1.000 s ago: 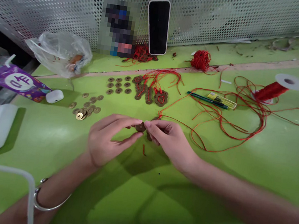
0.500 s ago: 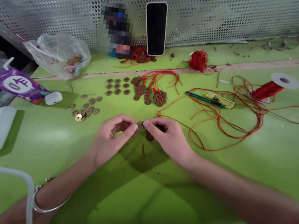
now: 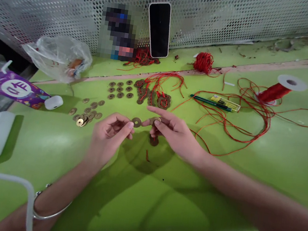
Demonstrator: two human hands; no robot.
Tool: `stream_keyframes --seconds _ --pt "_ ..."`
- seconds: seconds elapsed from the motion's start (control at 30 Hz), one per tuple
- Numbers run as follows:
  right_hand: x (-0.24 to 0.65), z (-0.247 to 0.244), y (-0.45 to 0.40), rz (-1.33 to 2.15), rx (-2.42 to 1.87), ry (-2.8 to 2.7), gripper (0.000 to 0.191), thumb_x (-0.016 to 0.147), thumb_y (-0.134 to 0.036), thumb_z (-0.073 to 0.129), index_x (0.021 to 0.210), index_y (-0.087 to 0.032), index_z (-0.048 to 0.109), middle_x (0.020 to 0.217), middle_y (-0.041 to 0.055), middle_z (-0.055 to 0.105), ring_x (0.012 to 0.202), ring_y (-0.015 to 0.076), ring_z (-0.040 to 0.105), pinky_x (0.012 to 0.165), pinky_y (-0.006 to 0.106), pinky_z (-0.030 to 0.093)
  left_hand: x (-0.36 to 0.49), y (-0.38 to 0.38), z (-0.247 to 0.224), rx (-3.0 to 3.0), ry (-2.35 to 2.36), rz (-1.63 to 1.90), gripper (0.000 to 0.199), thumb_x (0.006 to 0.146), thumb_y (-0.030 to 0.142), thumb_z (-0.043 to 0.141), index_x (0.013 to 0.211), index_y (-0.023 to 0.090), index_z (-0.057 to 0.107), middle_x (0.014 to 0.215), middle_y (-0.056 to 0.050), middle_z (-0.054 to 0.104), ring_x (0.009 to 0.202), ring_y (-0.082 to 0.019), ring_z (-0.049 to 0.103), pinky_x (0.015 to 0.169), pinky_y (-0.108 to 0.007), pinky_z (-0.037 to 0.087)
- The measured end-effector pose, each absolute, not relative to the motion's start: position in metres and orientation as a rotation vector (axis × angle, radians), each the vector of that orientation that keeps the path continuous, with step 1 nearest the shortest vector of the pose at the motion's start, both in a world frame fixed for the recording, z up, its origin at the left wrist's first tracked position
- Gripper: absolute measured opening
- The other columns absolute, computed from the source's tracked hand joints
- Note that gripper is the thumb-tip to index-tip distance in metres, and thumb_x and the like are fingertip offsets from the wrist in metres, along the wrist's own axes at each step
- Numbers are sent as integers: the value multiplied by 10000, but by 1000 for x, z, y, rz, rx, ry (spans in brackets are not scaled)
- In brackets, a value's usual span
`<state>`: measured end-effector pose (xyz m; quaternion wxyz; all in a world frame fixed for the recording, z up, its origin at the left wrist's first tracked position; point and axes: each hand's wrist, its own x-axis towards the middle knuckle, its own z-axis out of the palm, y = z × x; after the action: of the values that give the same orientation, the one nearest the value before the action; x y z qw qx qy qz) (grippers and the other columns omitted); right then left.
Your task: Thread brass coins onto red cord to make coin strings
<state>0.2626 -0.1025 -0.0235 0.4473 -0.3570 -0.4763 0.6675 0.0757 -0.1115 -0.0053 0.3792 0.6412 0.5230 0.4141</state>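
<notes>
Between the thumb and fingers of my left hand [image 3: 112, 132] is a round brass coin [image 3: 136, 122] with a square hole. My right hand [image 3: 176, 134] pinches another coin [image 3: 156, 120] under its thumb, its index finger stretched out to the left. Below the right fingers hangs or lies a darker coin piece [image 3: 154, 140] with red cord on it; whether it touches the table is unclear. A short red cord scrap [image 3: 147, 156] lies in front. Left of my hands is a loose coin pile [image 3: 86, 117], with rows of coins [image 3: 121, 89] behind.
Finished-looking strung coins [image 3: 153, 96] with red tails lie behind my hands. A red cord spool [image 3: 275, 93], a green cutter [image 3: 210, 102] and a yellow case [image 3: 225, 103] lie to the right. A phone [image 3: 158, 29] leans at the back; a purple packet [image 3: 16, 87] lies left.
My hands have moved slightly apart. A coin now shows clearly in the left fingers, another under the right thumb, and the right index finger has straightened.
</notes>
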Motion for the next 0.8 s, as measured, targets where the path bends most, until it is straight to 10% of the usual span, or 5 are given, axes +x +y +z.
stream_keyframes --seconds 0.3,0.8 --pt "263 -23 -105 1593 -1001 -1117 190 807 -267 665 851 -169 509 691 -9 640 568 88 581 547 228 498 77 -111 -4 1653 1319 1053 80 826 236 630 771 181 610 656 6 642 526 -105 588 505 -231 524" --pt "251 -26 -116 1689 -956 -919 313 688 -324 784 771 -162 530 649 -57 571 515 56 542 549 211 470 95 -128 -6 1490 1293 1056 95 819 233 652 768 168 607 638 18 613 538 -102 575 498 -199 472"
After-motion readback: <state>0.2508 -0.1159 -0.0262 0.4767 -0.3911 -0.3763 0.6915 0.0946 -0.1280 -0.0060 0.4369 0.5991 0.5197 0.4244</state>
